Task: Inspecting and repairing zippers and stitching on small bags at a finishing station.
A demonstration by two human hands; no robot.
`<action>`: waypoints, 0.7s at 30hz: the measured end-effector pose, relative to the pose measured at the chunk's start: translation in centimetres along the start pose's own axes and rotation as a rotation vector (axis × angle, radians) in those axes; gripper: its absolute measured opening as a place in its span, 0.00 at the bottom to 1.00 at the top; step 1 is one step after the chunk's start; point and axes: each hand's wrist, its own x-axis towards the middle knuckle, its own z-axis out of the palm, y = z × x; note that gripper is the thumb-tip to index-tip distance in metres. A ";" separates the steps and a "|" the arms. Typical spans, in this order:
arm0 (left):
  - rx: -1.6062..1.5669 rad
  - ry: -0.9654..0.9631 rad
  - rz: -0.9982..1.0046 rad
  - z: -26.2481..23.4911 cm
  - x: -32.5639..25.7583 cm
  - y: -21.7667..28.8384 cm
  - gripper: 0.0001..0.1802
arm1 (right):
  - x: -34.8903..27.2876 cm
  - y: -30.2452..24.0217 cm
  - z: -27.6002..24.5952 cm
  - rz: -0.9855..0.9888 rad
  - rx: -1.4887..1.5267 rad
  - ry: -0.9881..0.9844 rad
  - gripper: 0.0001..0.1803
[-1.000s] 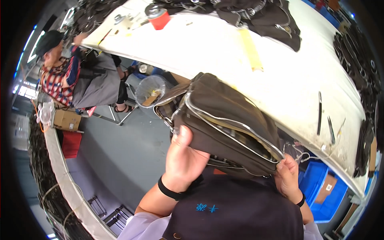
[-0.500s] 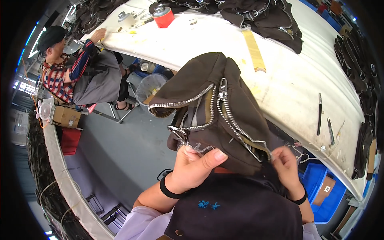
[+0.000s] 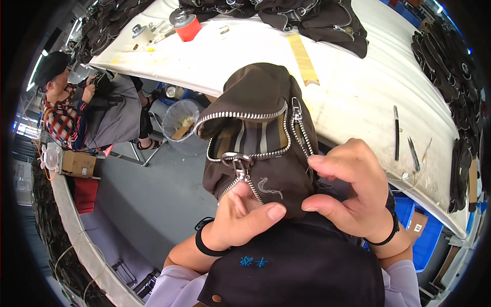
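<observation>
A dark brown fabric bag (image 3: 255, 89) is held up in front of me, with a metal zipper gaping around its opening and striped lining inside. My left hand (image 3: 236, 225) grips its lower left part, thumb on the fabric, fingers curled behind the zipper by a metal ring and slider (image 3: 239, 168). A pale tangle of loose thread (image 3: 270, 188) lies on the bag's front, right of that thumb. My right hand (image 3: 353, 192) is open beside the bag's right side, thumb and forefinger spread apart. A second zipper (image 3: 300, 123) runs down that side near the forefinger tip.
The white-covered table (image 3: 353, 110) carries a yellowish strip (image 3: 303, 60), a red can (image 3: 187, 28), a black pen-like tool (image 3: 396, 133), tweezers (image 3: 414, 153) and piles of dark bags (image 3: 332, 25). A seated co-worker (image 3: 66, 107) is at left, near a lined bin (image 3: 180, 128). A blue crate (image 3: 424, 250) stands below right.
The bag has turned so its opening and front face me more. My right hand has left the zipper end and opened. The co-worker's hands have come off the table, now around something dark.
</observation>
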 end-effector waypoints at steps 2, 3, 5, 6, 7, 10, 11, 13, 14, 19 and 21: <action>-0.112 -0.055 0.016 -0.1 0.2 -0.3 0.36 | 0.5 -0.2 0.0 -0.068 -0.083 0.049 0.26; -0.113 -0.067 -0.013 0.2 0.3 0.0 0.41 | 0.3 -0.3 0.3 -0.068 -0.149 0.017 0.24; -0.035 -0.052 0.035 -0.8 -0.3 -1.5 0.45 | 1.0 -0.1 0.8 -0.169 -0.256 -0.011 0.23; 0.040 -0.043 0.085 -1.1 -0.3 -2.0 0.51 | 1.3 0.0 1.0 -0.270 -0.370 -0.040 0.22; 0.061 -0.078 0.136 -1.1 0.0 -2.3 0.54 | 1.5 0.1 1.4 -0.300 -0.415 -0.026 0.17; 0.135 -0.026 0.053 0.0 1.5 -0.9 0.55 | 1.4 1.2 1.4 -0.297 -0.367 -0.006 0.12; 0.160 -0.032 0.060 -0.1 2.0 -0.6 0.55 | 1.2 1.2 1.3 -0.181 -0.234 0.062 0.07; 0.127 0.009 0.060 -0.3 2.0 0.0 0.55 | 0.9 1.0 0.5 0.016 -0.035 0.158 0.06; 0.087 0.042 0.055 -0.6 1.8 0.3 0.54 | 0.8 1.3 0.0 0.095 0.058 0.162 0.05; -0.014 0.222 0.188 -2.8 0.8 2.7 0.27 | -0.3 4.1 -0.4 0.261 0.120 -0.185 0.12; 0.046 0.263 0.197 -3.3 0.3 3.7 0.26 | -0.7 3.7 1.1 0.230 -0.325 -0.314 0.19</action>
